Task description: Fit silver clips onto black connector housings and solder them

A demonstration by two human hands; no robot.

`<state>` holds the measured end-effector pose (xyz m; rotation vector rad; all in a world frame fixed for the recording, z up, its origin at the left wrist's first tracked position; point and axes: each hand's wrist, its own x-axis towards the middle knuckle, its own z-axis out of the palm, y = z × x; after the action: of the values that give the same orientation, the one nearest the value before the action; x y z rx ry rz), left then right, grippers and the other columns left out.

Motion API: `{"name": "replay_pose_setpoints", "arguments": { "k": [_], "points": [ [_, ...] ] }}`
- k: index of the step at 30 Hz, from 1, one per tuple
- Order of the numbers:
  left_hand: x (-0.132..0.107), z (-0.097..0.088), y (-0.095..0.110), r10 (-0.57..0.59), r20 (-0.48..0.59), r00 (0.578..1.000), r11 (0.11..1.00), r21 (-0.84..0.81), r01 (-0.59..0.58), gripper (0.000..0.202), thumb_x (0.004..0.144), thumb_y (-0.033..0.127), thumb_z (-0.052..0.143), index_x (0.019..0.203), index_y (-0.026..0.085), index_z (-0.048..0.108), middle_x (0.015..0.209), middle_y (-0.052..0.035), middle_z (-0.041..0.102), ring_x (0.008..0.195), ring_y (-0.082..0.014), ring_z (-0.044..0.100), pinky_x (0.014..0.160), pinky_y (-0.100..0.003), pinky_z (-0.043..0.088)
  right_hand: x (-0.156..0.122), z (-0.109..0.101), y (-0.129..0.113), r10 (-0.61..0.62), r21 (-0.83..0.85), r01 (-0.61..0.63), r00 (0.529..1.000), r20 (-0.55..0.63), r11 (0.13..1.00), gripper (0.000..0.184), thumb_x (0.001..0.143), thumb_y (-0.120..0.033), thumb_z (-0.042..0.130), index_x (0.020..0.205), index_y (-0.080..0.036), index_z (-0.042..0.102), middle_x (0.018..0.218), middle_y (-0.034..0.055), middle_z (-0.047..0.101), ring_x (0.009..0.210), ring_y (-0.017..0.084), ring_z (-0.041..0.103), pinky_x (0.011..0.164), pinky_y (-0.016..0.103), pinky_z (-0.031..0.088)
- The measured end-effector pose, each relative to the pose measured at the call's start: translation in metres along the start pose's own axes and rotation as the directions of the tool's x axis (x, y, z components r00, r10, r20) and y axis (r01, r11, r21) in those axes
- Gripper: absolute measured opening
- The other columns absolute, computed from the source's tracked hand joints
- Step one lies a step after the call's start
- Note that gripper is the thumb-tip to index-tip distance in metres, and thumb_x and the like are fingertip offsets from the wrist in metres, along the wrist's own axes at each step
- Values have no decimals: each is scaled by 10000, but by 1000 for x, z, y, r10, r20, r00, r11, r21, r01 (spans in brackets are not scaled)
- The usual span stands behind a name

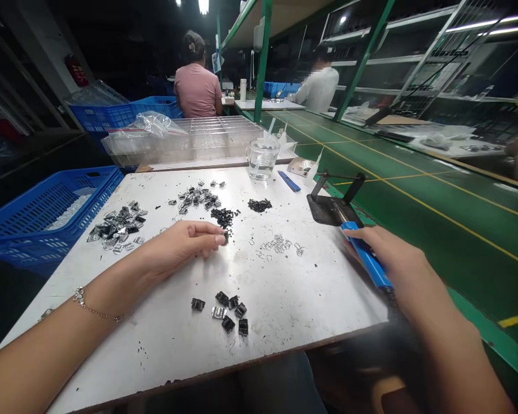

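My left hand (190,244) is closed in a pinch on a small black part (225,236), held over the middle of the white table. Just beyond it lies a pile of tiny black pieces (223,217). My right hand (391,250) is wrapped round a blue-handled soldering iron (366,256), whose metal shaft lies over a dark metal stand (323,210) at the table's right edge. Thin wire springs or clips (278,244) are scattered between my hands. Nearer me sit several black clip-like parts (228,324) and a silvery one (218,312).
Metal-and-black parts (118,227) are heaped at left, with another heap (198,198) farther back. A cup of liquid (262,158), a blue strip (289,181) and a clear divided tray (216,138) stand behind. A blue crate (47,213) flanks the table. Two people sit beyond.
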<state>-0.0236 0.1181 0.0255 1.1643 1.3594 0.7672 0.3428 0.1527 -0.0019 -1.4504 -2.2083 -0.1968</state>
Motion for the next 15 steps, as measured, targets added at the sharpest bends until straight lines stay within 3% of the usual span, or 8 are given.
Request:
{"name": "replay_pose_setpoints", "arguments": {
  "k": [3,7,9,11,15],
  "points": [
    [4,-24,5,112,-236,965,972,226,-58,333,662,484,752,864,227,693,794,-29,659,711,-160,557,645,-286,425,4,7,21,-114,-46,126,973,201,991,530,786,-66,348,1211,-278,583,1134,93,605,971,261,600,749,349,464],
    [24,-56,2,247,-553,796,901,433,21,357,626,503,753,815,205,694,716,-43,674,611,-166,558,537,-281,393,10,12,33,-127,-54,148,948,292,987,541,787,-22,375,1238,-234,584,1185,125,579,1053,260,558,846,352,451],
    [35,-66,1,273,-602,750,891,453,39,340,636,483,742,793,185,703,708,-52,681,571,-157,545,517,-279,386,11,11,32,-108,-48,128,949,297,991,554,770,-7,371,1237,-211,589,1177,137,581,1055,263,555,854,355,451],
    [41,-73,1,288,-618,732,887,460,40,350,629,484,741,786,172,717,720,-62,695,570,-156,553,511,-275,391,11,11,30,-90,-38,107,945,314,993,583,757,2,354,1255,-206,576,1186,138,577,1065,261,553,874,360,449],
    [33,-96,7,336,-659,673,872,487,41,450,665,546,677,905,169,730,825,-78,727,624,-171,589,515,-261,414,10,10,28,-63,-19,74,936,347,997,545,771,-64,371,1253,-197,589,1215,148,574,1072,286,559,907,415,454]
  ]
}}
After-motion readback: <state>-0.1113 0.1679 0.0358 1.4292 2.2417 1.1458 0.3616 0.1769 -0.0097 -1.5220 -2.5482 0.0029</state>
